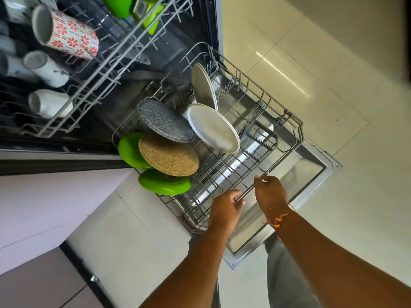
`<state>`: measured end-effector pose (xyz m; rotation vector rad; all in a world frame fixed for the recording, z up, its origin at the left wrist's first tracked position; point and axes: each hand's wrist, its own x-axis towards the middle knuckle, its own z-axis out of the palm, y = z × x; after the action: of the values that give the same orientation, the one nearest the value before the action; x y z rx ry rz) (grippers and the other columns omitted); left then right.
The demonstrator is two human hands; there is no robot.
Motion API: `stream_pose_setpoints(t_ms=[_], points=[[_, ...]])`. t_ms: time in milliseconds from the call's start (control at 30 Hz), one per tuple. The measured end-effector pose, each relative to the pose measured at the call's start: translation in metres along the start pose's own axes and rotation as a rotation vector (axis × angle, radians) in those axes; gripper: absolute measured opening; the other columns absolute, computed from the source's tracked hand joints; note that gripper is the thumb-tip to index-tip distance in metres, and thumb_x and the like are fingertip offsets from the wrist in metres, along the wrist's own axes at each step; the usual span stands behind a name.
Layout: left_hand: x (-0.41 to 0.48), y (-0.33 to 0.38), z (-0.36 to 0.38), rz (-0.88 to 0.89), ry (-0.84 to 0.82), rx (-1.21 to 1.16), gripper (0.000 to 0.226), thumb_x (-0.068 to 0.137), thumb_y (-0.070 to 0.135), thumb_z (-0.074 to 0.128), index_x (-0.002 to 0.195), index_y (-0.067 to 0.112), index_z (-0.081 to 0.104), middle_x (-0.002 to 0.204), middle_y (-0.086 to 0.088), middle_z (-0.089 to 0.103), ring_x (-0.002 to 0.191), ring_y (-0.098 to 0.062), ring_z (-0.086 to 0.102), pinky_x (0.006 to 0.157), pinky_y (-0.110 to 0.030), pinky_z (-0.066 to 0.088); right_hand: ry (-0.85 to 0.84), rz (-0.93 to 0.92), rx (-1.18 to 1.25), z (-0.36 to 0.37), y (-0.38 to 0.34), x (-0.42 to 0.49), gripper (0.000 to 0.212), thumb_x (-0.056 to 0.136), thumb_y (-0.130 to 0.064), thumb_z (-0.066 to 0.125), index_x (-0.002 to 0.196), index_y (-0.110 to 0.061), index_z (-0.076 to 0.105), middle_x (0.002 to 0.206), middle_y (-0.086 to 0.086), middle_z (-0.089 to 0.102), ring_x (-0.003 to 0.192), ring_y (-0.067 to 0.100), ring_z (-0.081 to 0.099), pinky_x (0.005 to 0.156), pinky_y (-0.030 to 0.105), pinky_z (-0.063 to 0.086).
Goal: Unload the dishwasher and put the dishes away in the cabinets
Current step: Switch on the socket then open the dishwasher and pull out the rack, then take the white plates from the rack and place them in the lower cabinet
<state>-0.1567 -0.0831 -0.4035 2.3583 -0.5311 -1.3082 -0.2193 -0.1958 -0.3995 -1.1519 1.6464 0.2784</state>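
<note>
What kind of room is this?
Most likely a home kitchen. A dishwasher stands open, and its pulled-out lower rack holds plates such as the white plate. A flowered mug sits above. The left hand and right hand grip the rack's front rail.

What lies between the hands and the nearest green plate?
In the head view, only bare wire of the lower rack separates the left hand and right hand from the nearest green plate.

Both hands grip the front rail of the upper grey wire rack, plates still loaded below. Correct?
No. The head view shows the left hand and right hand gripping the front rail of the lower grey wire rack, which still holds the round plates.
</note>
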Motion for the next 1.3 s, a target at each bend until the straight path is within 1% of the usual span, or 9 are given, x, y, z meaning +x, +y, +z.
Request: stream_pose_setpoints(t_ms=[200,367,467,667,767,867,967,1100,1300], points=[[-0.056,0.0,-0.037,-0.1,0.153,-0.139,0.036,0.096,0.026,0.06,0.129,0.011,0.058,0.127,-0.004,0.065,0.115,-0.016,0.062,0.087,-0.021,0.048,0.018,-0.411,-0.288,-0.023,-0.022,-0.065,0.044,0.099,-0.037,0.051,0.138,-0.017,0.047,0.139,0.01,0.052,0.12,0.029,0.057,0.099,0.04,0.049],[-0.155,-0.03,-0.082,-0.262,0.408,-0.368,0.016,0.093,0.02,0.062,0.108,0.02,0.069,0.106,0.006,0.069,0.093,-0.008,0.063,0.087,-0.017,0.048,-0.198,-0.67,-0.505,-0.024,-0.049,-0.146,0.042,0.098,-0.036,0.054,0.136,-0.017,0.052,0.137,0.012,0.052,0.12,0.03,0.055,0.097,0.039,0.047],[-0.217,-0.058,-0.11,-0.398,0.601,-0.465,0.005,0.094,0.025,0.062,0.095,0.028,0.066,0.093,0.008,0.069,0.088,-0.015,0.064,0.075,-0.016,0.048,-0.349,-0.813,-0.66,-0.006,-0.068,-0.203,0.041,0.096,-0.034,0.059,0.133,-0.017,0.056,0.135,0.012,0.057,0.121,0.03,0.055,0.1,0.038,0.046],[-0.281,-0.137,-0.196,-0.59,0.937,-0.711,0.018,0.095,0.031,0.059,0.107,0.019,0.065,0.101,-0.002,0.069,0.092,-0.021,0.064,0.082,-0.031,0.052,-0.551,-1.079,-0.9,0.082,-0.099,-0.305,0.049,0.096,-0.041,0.057,0.137,-0.015,0.053,0.141,0.01,0.054,0.129,0.026,0.05,0.107,0.033,0.04],[-0.288,-0.18,-0.258,-0.56,1.046,-0.882,0.023,0.095,0.034,0.059,0.11,0.017,0.063,0.1,-0.008,0.069,0.091,-0.023,0.065,0.078,-0.031,0.053,-0.624,-1.128,-0.948,0.14,-0.107,-0.356,0.051,0.098,-0.042,0.055,0.141,-0.016,0.05,0.144,0.008,0.052,0.133,0.024,0.048,0.108,0.029,0.035],[-0.288,-0.224,-0.324,-0.498,1.14,-1.029,0.027,0.093,0.034,0.061,0.114,0.018,0.06,0.109,-0.007,0.068,0.099,-0.024,0.065,0.091,-0.041,0.054,-0.695,-1.117,-0.922,0.204,-0.112,-0.403,0.051,0.098,-0.042,0.054,0.143,-0.017,0.048,0.146,0.005,0.051,0.135,0.023,0.047,0.109,0.027,0.034],[-0.292,-0.253,-0.391,-0.416,1.19,-1.123,0.043,0.095,0.027,0.062,0.134,0.015,0.049,0.131,-0.003,0.057,0.111,-0.016,0.056,0.096,-0.03,0.045,-0.766,-1.056,-0.837,0.261,-0.117,-0.444,0.053,0.099,-0.044,0.052,0.147,-0.022,0.043,0.149,0.001,0.048,0.137,0.022,0.046,0.112,0.034,0.037],[-0.295,-0.298,-0.461,-0.386,1.241,-1.175,0.056,0.094,0.022,0.063,0.144,0.017,0.037,0.144,-0.005,0.048,0.132,-0.024,0.046,0.107,-0.039,0.041,-0.827,-1.016,-0.783,0.326,-0.124,-0.492,0.054,0.1,-0.043,0.05,0.15,-0.025,0.037,0.153,0.001,0.043,0.139,0.024,0.042,0.112,0.041,0.039],[-0.29,-0.332,-0.499,-0.278,1.256,-1.394,0.033,0.1,0.017,0.049,0.133,0.018,0.051,0.137,-0.006,0.054,0.129,-0.03,0.048,0.109,-0.045,0.042,-0.848,-1.005,-0.797,0.372,-0.133,-0.52,0.055,0.102,-0.041,0.049,0.152,-0.026,0.033,0.156,0.0,0.038,0.142,0.024,0.039,0.113,0.041,0.037]])
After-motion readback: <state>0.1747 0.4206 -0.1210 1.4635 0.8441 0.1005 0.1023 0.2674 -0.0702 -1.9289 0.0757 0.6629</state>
